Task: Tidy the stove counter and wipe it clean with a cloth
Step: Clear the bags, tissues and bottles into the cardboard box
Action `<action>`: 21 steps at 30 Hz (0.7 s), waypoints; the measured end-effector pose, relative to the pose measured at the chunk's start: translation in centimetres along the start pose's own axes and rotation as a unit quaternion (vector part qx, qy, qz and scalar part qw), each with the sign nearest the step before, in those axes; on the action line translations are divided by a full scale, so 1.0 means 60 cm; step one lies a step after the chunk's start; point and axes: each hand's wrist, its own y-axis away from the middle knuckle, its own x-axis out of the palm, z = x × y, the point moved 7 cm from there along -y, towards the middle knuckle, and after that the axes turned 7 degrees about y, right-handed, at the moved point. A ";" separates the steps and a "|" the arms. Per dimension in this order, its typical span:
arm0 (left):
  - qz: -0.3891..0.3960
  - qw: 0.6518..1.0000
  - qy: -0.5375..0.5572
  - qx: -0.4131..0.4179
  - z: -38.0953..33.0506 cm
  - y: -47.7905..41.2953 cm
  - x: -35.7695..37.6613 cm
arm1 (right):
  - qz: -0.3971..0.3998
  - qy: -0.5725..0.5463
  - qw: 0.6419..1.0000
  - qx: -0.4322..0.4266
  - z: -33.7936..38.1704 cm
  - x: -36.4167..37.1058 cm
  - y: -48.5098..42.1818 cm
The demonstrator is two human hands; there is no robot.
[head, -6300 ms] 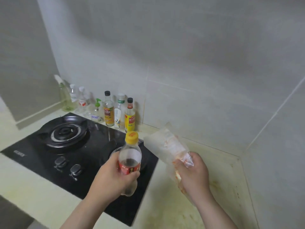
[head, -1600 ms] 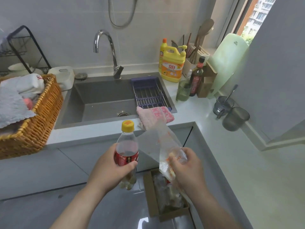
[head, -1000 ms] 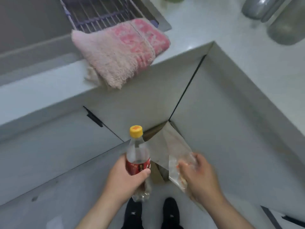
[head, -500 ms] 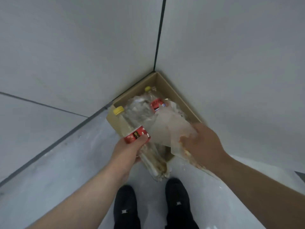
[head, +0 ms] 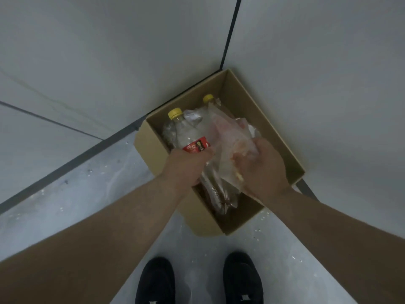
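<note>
Yellow-cap bottle (head: 188, 132), red label; brown box (head: 153, 145).

A clear plastic bottle (head: 186, 132) with a yellow cap and red label lies tilted inside an open cardboard box (head: 241, 91), gripped at the label by the left hand (head: 186, 167). Touching it, a crumpled clear plastic bag (head: 228, 137) with orange smears is held by the right hand (head: 260, 165) over the box

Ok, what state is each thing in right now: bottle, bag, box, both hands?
cardboard box: open, on the floor, partly filled
bottle: capped, tilted, inside the box opening, gripped by the left hand
plastic bag: crumpled, held by the right hand over the box
second bottle: capped, lying in the box
</note>
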 end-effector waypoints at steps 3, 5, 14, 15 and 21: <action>-0.007 0.999 -0.036 0.019 0.001 -0.021 0.008 | 0.008 0.031 0.999 -0.005 -0.004 0.021 -0.008; -0.013 0.996 -0.081 0.030 0.003 -0.029 0.014 | 0.015 0.040 0.999 0.003 -0.008 0.030 -0.008; -0.039 0.994 -0.096 0.012 0.017 -0.052 0.025 | 0.081 0.035 0.996 -0.011 -0.019 0.038 -0.011; -0.053 0.992 -0.118 0.013 0.015 -0.052 0.023 | 0.078 0.032 0.996 -0.017 -0.019 0.037 -0.012; -0.073 0.946 -0.288 0.130 -0.026 -0.024 0.009 | 0.036 0.103 0.990 -0.089 -0.015 -0.003 0.012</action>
